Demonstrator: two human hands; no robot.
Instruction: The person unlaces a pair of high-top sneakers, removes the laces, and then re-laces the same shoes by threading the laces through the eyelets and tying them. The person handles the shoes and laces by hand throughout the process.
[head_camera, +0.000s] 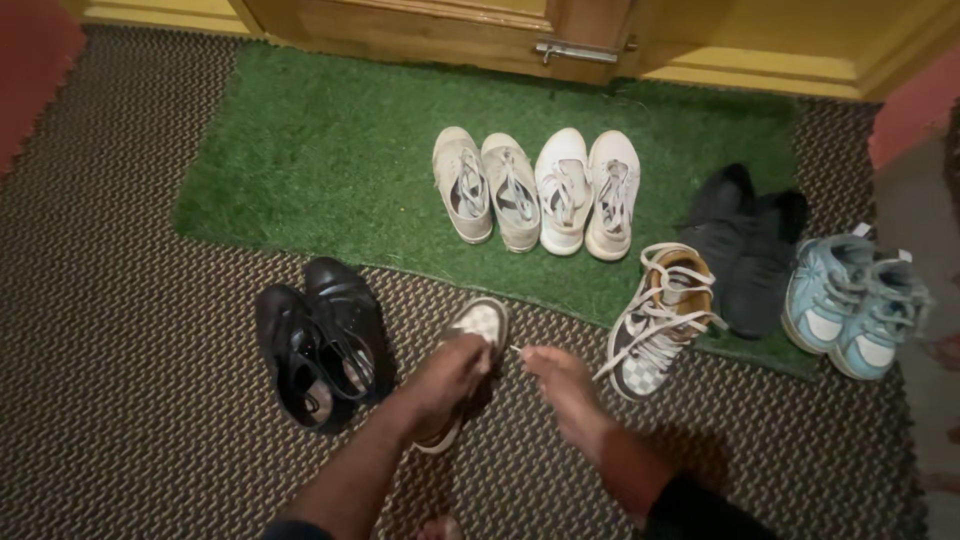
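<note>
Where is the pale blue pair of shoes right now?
Far right in the head view: the blue pair sits at the green mat's right edge, beside the black pair.

Entryway of a home, just inside a wooden door (440, 30) with a metal latch (577, 50) at the top of the frame. Green artificial-grass doormat (300, 150) laid before the door, over a dark woven floor mat (120, 380). Several pairs of shoes lined up across the centre and right: white sneakers (587, 192), black shoes (322, 340), light blue sneakers (855, 305). Yellow walls (780, 40) at upper right.
</note>
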